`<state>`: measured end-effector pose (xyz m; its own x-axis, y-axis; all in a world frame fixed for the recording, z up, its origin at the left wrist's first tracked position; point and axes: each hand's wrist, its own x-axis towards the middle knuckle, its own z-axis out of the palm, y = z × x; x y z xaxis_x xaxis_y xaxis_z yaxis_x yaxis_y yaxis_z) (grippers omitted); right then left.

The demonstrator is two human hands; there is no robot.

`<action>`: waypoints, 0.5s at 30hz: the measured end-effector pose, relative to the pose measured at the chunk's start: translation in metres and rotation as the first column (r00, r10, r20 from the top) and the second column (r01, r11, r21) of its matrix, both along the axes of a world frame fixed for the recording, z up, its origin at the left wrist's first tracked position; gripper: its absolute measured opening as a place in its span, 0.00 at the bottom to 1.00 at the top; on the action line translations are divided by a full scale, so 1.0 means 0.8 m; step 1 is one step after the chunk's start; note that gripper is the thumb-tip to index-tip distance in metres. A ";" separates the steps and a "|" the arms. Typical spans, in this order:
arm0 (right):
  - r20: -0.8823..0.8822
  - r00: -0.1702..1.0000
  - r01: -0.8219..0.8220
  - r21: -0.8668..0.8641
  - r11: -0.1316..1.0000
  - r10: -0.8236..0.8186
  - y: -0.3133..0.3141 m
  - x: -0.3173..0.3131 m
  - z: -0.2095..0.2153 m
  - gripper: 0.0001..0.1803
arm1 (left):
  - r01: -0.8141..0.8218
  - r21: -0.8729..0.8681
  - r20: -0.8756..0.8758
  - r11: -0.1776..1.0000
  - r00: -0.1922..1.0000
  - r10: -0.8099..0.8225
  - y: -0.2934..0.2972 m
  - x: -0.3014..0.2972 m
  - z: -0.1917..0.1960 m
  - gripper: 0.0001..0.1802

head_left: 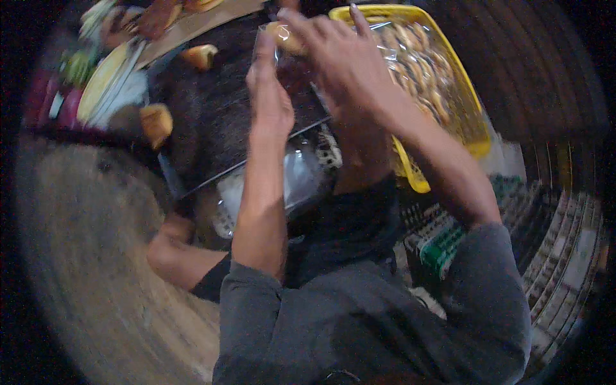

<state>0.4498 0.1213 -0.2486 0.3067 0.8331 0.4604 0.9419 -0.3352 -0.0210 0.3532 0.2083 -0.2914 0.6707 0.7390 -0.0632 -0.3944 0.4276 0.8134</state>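
A bread roll (287,38) in a clear plastic bag is held up over the dark tray (215,109). My left hand (269,90) grips the bag's left side, its thumb pointing up along the plastic. From the right, my right hand (343,61) reaches over the roll, fingers bent onto it and one finger sticking up. Its fingertips are partly hidden and blurred. Two unwrapped bread pieces lie at the tray's left: one bread piece (200,56) farther back, another bread piece (156,125) by the near left edge.
At the right, a yellow basket (480,119) holds several wrapped rolls. Clear plastic bags (301,170) lie between the tray and my lap. Cardboard (199,29) and a round yellow-rimmed object (106,80) are at the back left. Plastic crates (558,256) stand at the right.
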 end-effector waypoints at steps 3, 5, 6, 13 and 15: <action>-0.167 0.986 0.003 0.075 0.997 0.009 -0.068 0.130 -0.033 0.34 | 0.265 -0.109 0.119 0.958 0.960 -0.252 -0.006 0.011 -0.016 0.41; -0.455 0.873 0.269 0.153 0.951 -0.174 -0.153 0.222 -0.079 0.30 | 0.369 0.030 -0.135 0.929 0.922 -0.362 -0.008 -0.012 -0.031 0.35; -0.474 0.804 0.447 0.085 0.891 -0.358 -0.207 0.251 -0.103 0.28 | 0.517 0.157 -0.430 0.841 0.803 -0.413 0.006 -0.038 -0.058 0.30; -0.303 0.644 0.618 -0.335 0.711 -0.703 -0.394 0.313 -0.208 0.31 | 0.857 -0.103 -0.995 0.506 -0.096 -0.039 -0.030 -0.195 -0.158 0.27; -0.319 0.636 0.603 -0.362 0.710 -0.703 -0.399 0.351 -0.263 0.32 | 0.864 -0.117 -0.993 0.489 -0.109 -0.046 -0.026 -0.196 -0.166 0.28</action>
<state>0.7306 -0.1977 -0.4587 0.9191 0.3939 0.0039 0.3869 -0.9008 -0.1970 0.1964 0.1876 -0.4245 0.5348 0.3856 -0.7519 0.8119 -0.4810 0.3308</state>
